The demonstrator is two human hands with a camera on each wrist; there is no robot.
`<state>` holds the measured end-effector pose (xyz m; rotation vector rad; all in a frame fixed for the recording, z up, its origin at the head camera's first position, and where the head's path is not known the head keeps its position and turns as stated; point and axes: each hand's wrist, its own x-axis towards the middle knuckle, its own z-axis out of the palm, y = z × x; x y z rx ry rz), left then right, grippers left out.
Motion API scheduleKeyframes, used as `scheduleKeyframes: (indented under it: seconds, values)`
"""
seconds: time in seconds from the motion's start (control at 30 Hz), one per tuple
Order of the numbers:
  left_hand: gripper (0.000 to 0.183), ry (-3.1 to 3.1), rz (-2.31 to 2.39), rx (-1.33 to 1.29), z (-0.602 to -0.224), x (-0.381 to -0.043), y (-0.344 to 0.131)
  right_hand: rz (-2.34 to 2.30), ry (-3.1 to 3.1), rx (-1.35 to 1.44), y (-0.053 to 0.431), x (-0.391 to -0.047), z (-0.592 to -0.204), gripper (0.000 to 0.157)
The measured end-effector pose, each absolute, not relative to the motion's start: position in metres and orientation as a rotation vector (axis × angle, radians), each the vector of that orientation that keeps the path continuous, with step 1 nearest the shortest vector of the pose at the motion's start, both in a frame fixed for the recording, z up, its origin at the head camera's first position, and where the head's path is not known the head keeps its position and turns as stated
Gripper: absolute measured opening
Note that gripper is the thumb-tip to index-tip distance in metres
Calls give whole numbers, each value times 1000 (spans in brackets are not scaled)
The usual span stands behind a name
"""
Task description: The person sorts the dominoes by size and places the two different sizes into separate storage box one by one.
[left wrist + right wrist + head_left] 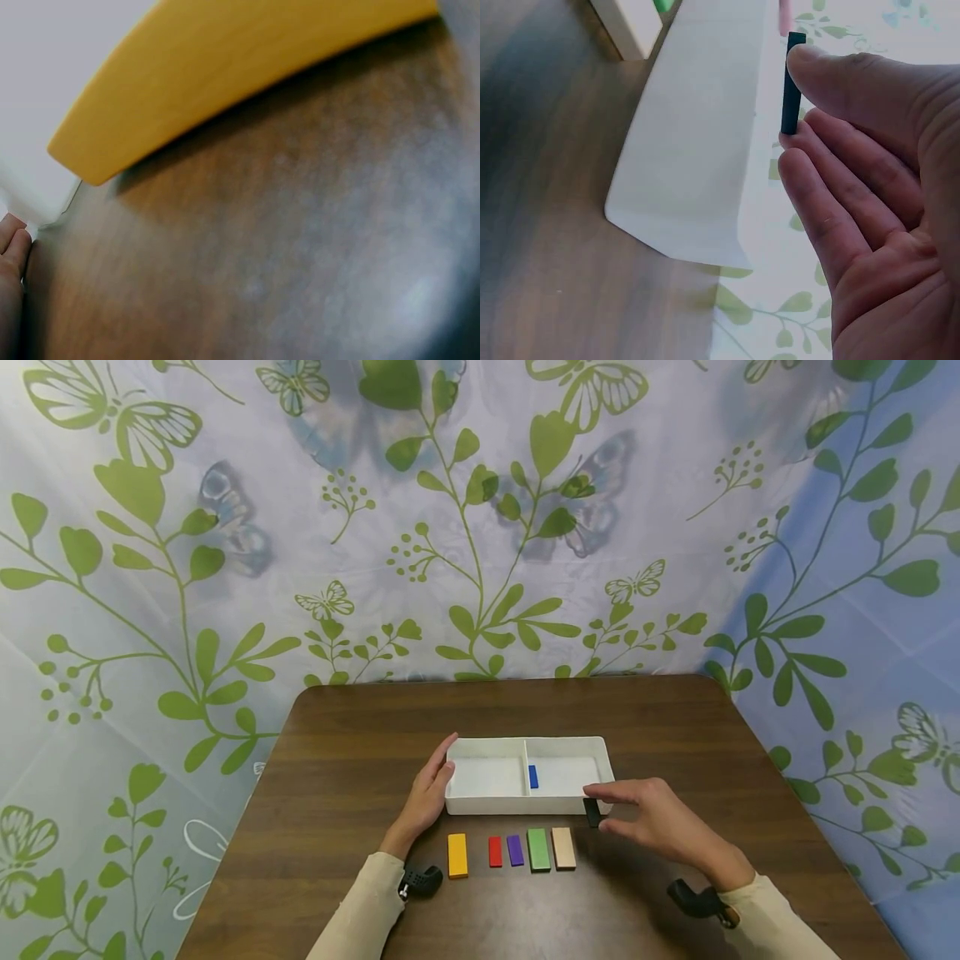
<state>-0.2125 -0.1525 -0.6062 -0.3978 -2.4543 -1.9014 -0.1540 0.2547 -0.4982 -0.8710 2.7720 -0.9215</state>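
Observation:
A dark, thin rectangular block (592, 812) is pinched between the thumb and fingertips of my right hand (660, 822), over the near right corner of a white two-compartment tray (517, 806). In the right wrist view, the block (792, 90) stands on edge between thumb and fingers, beside the tray's wall (690, 142). Against the tray's left side rests my left hand (426, 797), its fingers extended along the outer wall. One small blue block (533, 777) lies in the right compartment, close to the divider. Only the left fingers (13, 244) show at the left wrist view's edge.
In front of the tray lies a row of blocks: yellow (457, 856), red (495, 852), purple (514, 850), green (538, 850) and beige (563, 848). The brown wooden table (495, 706) ends at a leaf-and-butterfly patterned curtain (480, 568).

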Motion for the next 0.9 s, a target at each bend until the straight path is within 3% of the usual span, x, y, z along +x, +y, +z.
scheduleKeyframes:
  seconds: [0.9]
  values:
    - [53,-2405,-1959,-368,-609,-215,-152,-810,2861,-907,238,-193,-482,56]
